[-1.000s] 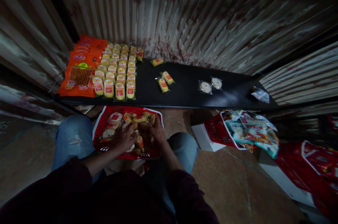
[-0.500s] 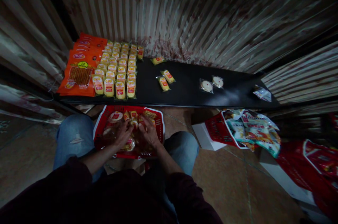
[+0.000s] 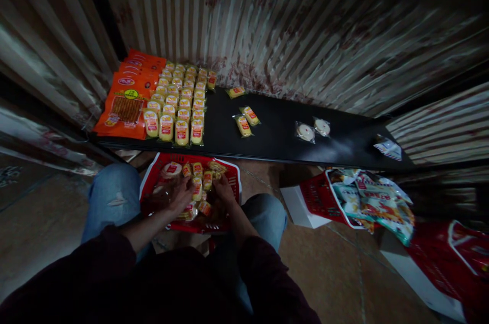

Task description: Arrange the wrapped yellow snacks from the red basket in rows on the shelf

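Working with both hands in a red basket (image 3: 239, 189), between the knees at the near side of the bench (image 3: 275, 135). Left hand (image 3: 182, 192) in the middle of the basket, fingers bent beside small yellow packets (image 3: 197, 189); can't tell if gripping. Right hand (image 3: 223, 190) at basket right, fingers lowered by more packets; grip hidden too, can't tell open or closed. Round pale packet (image 3: 172, 169) at far left in the same basket. On the bench, from left: overlapping orange bags (image 3: 128, 105), then yellow packet rows (image 3: 182, 131) packed close, three loose yellow packets (image 3: 243, 125), two round pale packets (image 3: 305, 132) near each other, one blue-white packet (image 3: 388, 148) at the right end. Right of the knees: second red basket (image 3: 317, 196), full of green-and-white bags (image 3: 378, 194).
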`<state>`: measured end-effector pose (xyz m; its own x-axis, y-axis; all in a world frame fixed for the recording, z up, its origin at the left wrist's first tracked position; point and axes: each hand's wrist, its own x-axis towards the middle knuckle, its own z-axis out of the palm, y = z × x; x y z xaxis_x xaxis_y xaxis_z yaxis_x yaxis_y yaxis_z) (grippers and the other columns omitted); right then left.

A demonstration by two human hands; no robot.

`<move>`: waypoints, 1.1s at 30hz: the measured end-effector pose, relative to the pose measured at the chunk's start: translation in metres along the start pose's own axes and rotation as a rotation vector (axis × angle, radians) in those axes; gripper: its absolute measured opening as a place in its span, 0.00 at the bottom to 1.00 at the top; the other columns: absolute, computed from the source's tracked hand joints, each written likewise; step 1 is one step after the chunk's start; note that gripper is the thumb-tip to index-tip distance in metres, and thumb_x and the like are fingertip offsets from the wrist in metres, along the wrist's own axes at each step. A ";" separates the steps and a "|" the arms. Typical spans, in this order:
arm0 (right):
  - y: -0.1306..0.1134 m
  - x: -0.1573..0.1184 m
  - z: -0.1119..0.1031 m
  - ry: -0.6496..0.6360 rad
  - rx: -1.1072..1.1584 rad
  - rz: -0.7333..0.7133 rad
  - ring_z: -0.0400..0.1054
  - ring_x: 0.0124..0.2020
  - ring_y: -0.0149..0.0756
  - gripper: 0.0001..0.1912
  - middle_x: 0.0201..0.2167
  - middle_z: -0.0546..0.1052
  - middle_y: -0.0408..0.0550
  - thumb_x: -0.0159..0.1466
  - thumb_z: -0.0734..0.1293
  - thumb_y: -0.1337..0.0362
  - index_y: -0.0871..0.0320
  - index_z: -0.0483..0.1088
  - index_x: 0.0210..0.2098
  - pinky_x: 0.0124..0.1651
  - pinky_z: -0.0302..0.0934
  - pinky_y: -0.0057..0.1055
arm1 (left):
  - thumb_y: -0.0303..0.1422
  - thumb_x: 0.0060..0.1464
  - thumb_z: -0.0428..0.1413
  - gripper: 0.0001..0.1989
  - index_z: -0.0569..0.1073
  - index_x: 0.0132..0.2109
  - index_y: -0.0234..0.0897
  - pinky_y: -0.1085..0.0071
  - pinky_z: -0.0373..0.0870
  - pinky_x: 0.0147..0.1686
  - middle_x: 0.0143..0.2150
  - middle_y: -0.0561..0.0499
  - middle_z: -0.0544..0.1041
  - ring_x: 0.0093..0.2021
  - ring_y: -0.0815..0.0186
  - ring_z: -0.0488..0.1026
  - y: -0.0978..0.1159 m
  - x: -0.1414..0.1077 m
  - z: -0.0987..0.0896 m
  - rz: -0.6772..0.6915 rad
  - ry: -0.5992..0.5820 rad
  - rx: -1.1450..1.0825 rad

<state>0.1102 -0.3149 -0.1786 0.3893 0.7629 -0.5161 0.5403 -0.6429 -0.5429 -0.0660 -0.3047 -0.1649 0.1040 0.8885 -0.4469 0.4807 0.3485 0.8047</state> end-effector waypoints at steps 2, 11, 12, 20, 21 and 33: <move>-0.004 -0.007 0.001 -0.005 0.007 -0.084 0.68 0.51 0.41 0.26 0.50 0.73 0.51 0.61 0.61 0.54 0.54 0.60 0.57 0.52 0.60 0.39 | 0.36 0.55 0.48 0.22 0.65 0.55 0.33 0.62 0.59 0.56 0.57 0.39 0.69 0.57 0.58 0.66 0.003 0.001 -0.002 -0.037 0.020 -0.009; -0.043 -0.047 0.006 -0.048 -0.108 -0.553 0.64 0.54 0.38 0.23 0.51 0.73 0.48 0.60 0.62 0.63 0.51 0.64 0.55 0.60 0.52 0.40 | 0.34 0.55 0.45 0.22 0.65 0.55 0.33 0.62 0.57 0.57 0.57 0.41 0.68 0.59 0.59 0.63 0.011 -0.001 -0.017 -0.093 0.075 0.010; -0.047 -0.051 0.006 -0.052 -0.106 -0.604 0.64 0.54 0.38 0.23 0.51 0.73 0.48 0.60 0.62 0.63 0.52 0.64 0.56 0.61 0.51 0.41 | 0.34 0.55 0.44 0.22 0.65 0.55 0.33 0.62 0.57 0.57 0.57 0.41 0.68 0.59 0.59 0.63 0.011 -0.001 -0.019 -0.103 0.083 0.013; -0.063 -0.053 -0.003 -0.111 -0.135 -0.648 0.66 0.52 0.37 0.17 0.48 0.75 0.48 0.61 0.61 0.60 0.54 0.71 0.48 0.59 0.56 0.37 | 0.34 0.51 0.49 0.20 0.69 0.53 0.39 0.59 0.58 0.58 0.56 0.44 0.66 0.57 0.56 0.64 0.012 0.002 -0.037 -0.075 0.331 0.095; -0.063 -0.051 -0.004 -0.074 -0.134 -0.599 0.66 0.52 0.38 0.16 0.46 0.76 0.49 0.61 0.61 0.62 0.55 0.73 0.46 0.58 0.56 0.37 | 0.33 0.51 0.49 0.20 0.69 0.51 0.38 0.60 0.58 0.57 0.55 0.44 0.67 0.56 0.57 0.64 0.012 0.003 -0.038 -0.063 0.339 0.041; -0.050 -0.030 0.017 0.031 0.127 -0.503 0.68 0.50 0.36 0.17 0.48 0.75 0.51 0.61 0.60 0.62 0.59 0.71 0.47 0.56 0.59 0.33 | 0.30 0.41 0.57 0.25 0.70 0.50 0.33 0.66 0.71 0.40 0.41 0.47 0.78 0.40 0.61 0.75 0.022 0.006 -0.027 -0.240 0.140 -0.823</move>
<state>0.0588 -0.3070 -0.1472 0.1278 0.9801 -0.1522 0.5720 -0.1982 -0.7960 -0.0786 -0.2839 -0.1394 -0.0535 0.7729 -0.6323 -0.3124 0.5885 0.7457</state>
